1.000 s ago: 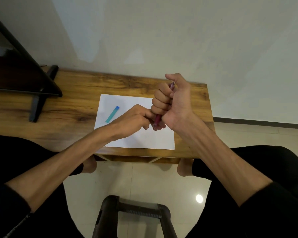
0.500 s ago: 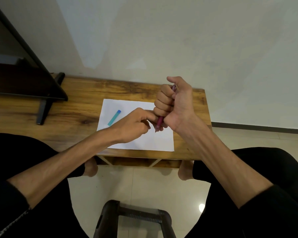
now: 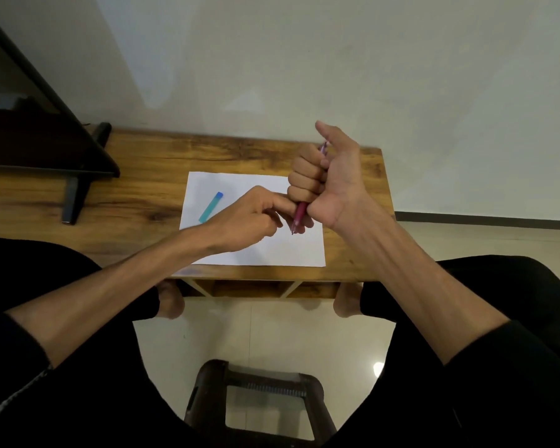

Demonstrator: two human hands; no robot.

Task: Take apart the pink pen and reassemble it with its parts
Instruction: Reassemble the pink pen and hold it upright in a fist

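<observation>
My right hand (image 3: 328, 185) is closed in a fist around the pink pen (image 3: 299, 215), held nearly upright above the white paper (image 3: 256, 247). The pen's tip end sticks out below the fist and its top shows above the fingers; my thumb is lifted off it. My left hand (image 3: 253, 218) pinches the pen's lower end with its fingertips, which hide that part. A blue-green pen cap (image 3: 210, 206) lies on the paper to the left.
The paper rests on a low wooden table (image 3: 143, 189) against a pale wall. A dark monitor on a stand (image 3: 75, 195) occupies the table's left. A dark stool (image 3: 256, 392) stands on the tiled floor between my knees.
My right thumb has lifted away from the pen's top. Both hands stay together on the pen; the view shifted slightly.
</observation>
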